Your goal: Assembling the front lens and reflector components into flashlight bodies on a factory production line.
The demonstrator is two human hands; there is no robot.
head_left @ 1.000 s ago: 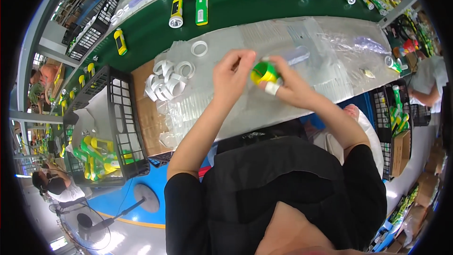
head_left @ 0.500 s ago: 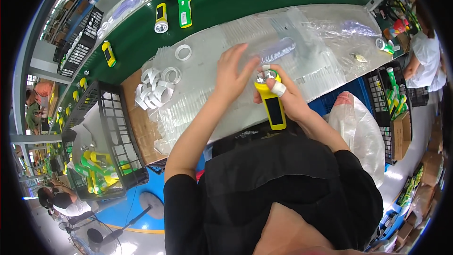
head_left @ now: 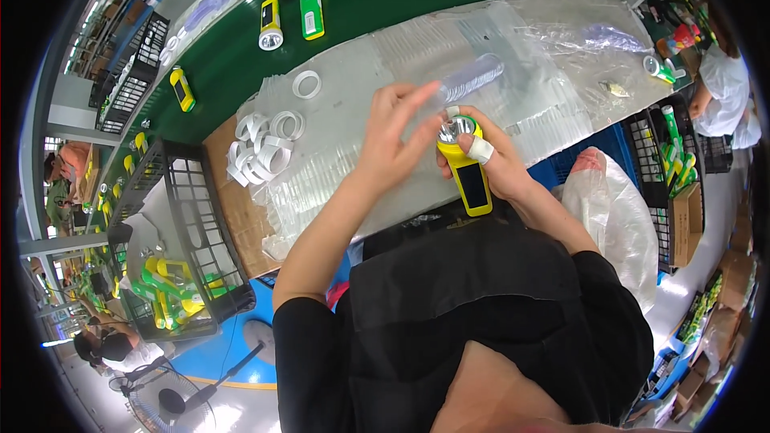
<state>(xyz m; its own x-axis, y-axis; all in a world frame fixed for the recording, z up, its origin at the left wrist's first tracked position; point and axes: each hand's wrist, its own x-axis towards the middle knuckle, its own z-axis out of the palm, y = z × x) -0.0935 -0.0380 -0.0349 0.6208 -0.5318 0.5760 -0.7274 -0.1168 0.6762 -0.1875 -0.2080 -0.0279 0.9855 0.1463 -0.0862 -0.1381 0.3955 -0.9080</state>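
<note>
"From the left side of the frame, then?"

"Lower left, a black mesh crate (head_left: 233, 303) with green and yellow flashlights (head_left: 170, 271) heaped inside. Left of centre on the table (head_left: 341, 84), a loose pile of white rings (head_left: 261, 162), with a single ring (head_left: 305, 96) just apart. Risk there: rings scattered by a sweep of the forearm."

"Next, toward the centre?"

"Left hand (head_left: 395, 140), blurred, thumb and forefinger spread well apart, close beside the lamp end of the yellow flashlight (head_left: 468, 175). Cannot tell about contact. Possible smudge on the lamp, or a knock sideways, from a hasty fingertip. Just above, a ridged clear stack (head_left: 473, 80) on its side, likely to fan out at a brush of the knuckles."

"And right of that?"

"Right hand (head_left: 501, 164), curled tight around the flashlight at mid-frame, lamp end toward the top, dark panel showing. Thumb with white wrap (head_left: 480, 151) pressed near the head. Possible twist or slip, with only the upper part gripped and the wrap perhaps slick."

"Far right?"

"Pale sack (head_left: 613, 216), then, upper right, a lone flashlight (head_left: 658, 70) near the table's end: liable to roll after a bump."
</note>
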